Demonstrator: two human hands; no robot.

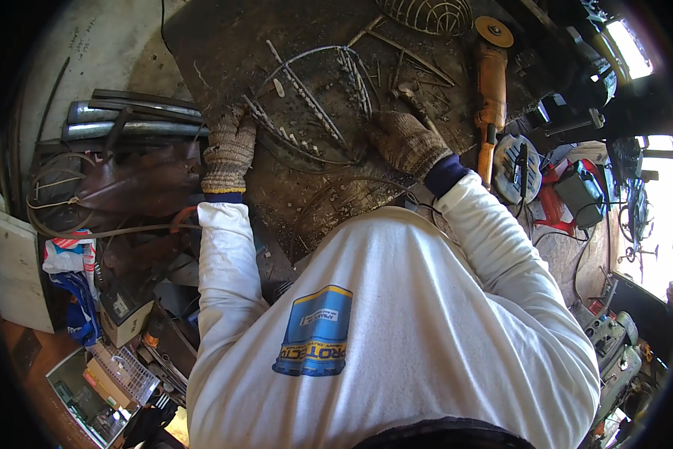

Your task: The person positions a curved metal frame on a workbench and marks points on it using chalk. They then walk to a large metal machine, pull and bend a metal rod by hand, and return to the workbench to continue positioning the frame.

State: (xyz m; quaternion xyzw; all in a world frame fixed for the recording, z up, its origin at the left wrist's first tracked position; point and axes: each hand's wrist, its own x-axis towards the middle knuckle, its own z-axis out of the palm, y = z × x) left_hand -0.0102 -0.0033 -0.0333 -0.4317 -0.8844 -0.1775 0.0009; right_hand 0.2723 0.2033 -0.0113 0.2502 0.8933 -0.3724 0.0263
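**Gloved hands on wire frame at a metal workbench**

Both hands wear knit work gloves, speckled grey-brown, with yellow-edged cuffs over white sleeves. The left hand (230,150) sits at the left end of a wire frame (314,105), fingers curled closed around the frame's lower left rods. The right hand (405,141) rests palm down at the frame's right side, fingers bent over the wire near the rim; whether it actually clamps a rod, I cannot tell.

The wire frame is a domed, basket-like cage of thin bent steel rods with ribs fanning out from one end, rough and spattered at the joints. It lies in the middle of the workbench (217,45), a dark, scorched steel plate littered with loose rod offcuts and grit.

A second wire basket (426,13), a finer grid, sits at the top edge of the bench. An orange angle grinder (491,82) with a round disc lies just right of the frame, lengthwise. Grey metal pipes (127,120) are stacked to the left of the bench.

Containers: lower left, a white plastic crate (127,370) with a grid wall, contents too cluttered to tell; beside it a small cardboard box (127,318). A blue-and-white plastic bag (71,258) hangs nearby.
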